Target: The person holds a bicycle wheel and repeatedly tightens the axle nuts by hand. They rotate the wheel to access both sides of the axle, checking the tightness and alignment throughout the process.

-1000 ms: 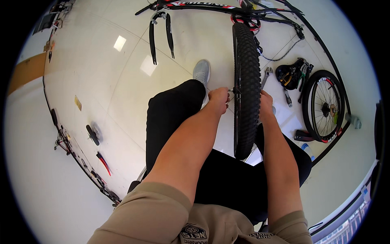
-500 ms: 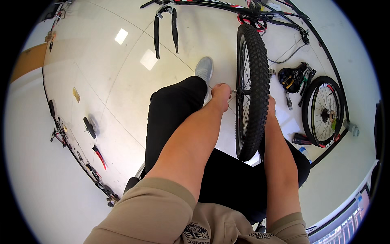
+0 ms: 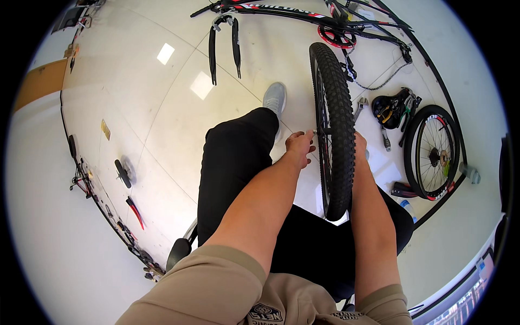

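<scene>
A bicycle wheel [image 3: 340, 130] with a knobby black tyre stands upright between my legs, seen nearly edge-on. At its left side my left hand [image 3: 300, 147] pinches the end of the axle [image 3: 318, 131] with its fingertips. The other fingers are loosely curled and apart. Over on the right side, my right hand [image 3: 359, 145] is close against the tyre at hub height. The tyre hides most of its fingers, so its grip does not show.
A black bicycle frame [image 3: 287, 11] with a fork [image 3: 212, 54] lies ahead. To the right are an adjustable wrench [image 3: 360, 107], a black saddle [image 3: 387, 105], pliers [image 3: 406, 114] and a second wheel [image 3: 433, 151] by the wall. A red-black strip [image 3: 134, 211] lies on the left floor.
My left hand's fist has loosened, and its fingers now spread apart near the axle end. The wheel has tilted slightly, its top leaning left. My view has shifted a little.
</scene>
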The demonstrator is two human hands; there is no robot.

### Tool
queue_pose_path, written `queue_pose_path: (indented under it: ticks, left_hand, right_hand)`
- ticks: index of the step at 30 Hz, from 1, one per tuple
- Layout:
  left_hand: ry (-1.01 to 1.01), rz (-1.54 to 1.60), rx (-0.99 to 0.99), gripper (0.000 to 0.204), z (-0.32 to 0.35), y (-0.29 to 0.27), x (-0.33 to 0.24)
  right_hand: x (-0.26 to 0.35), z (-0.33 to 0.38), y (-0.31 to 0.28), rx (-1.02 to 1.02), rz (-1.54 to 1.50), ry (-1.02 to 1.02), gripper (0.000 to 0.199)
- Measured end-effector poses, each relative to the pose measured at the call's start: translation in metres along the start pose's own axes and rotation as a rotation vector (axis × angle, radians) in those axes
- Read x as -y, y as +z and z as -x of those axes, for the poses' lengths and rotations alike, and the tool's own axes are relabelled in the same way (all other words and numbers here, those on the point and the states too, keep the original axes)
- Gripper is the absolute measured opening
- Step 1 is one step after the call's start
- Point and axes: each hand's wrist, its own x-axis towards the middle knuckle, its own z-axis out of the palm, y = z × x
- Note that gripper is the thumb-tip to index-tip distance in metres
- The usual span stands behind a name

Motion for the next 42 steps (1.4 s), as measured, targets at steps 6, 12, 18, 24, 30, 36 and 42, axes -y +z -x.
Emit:
queue_pose_path:
  ticks: [6, 12, 18, 24, 30, 36, 42]
  left_hand:
    - [-0.008, -0.040, -0.021, 0.054, 0.014, 0.004, -0.005]
    - [0.060, 0.046, -0.046, 0.054, -0.007, -0.016, 0.008]
    - [0.061, 0.093, 0.097, 0.066, -0.001, 0.001, -0.014]
    - [0.212, 0.121, 0.295, 0.055, -0.011, 0.015, 0.007]
    - [0.163, 0.256, 0.347, 0.040, -0.009, 0.024, 0.002]
    - [0.226, 0.337, 0.200, 0.044, -0.011, 0.013, 0.003]
    - [0.177, 0.494, 0.270, 0.029, -0.016, 0.012, 0.000]
  right_hand:
    - [-0.031, -0.038, -0.020, -0.065, 0.277, -0.169, 0.023]
    - [-0.037, -0.067, -0.011, -0.214, 0.367, 0.004, 0.027]
    - [-0.078, -0.104, -0.024, -0.140, -0.018, 0.077, 0.028]
    - [-0.106, -0.141, -0.088, 0.150, 0.546, -0.461, 0.023]
    - [-0.077, -0.104, -0.070, 0.245, -0.030, -0.203, 0.011]
    - [0.013, 0.015, 0.007, 0.060, -0.109, 0.037, 0.018]
    - [0.018, 0.016, 0.008, 0.035, -0.142, 0.012, 0.017]
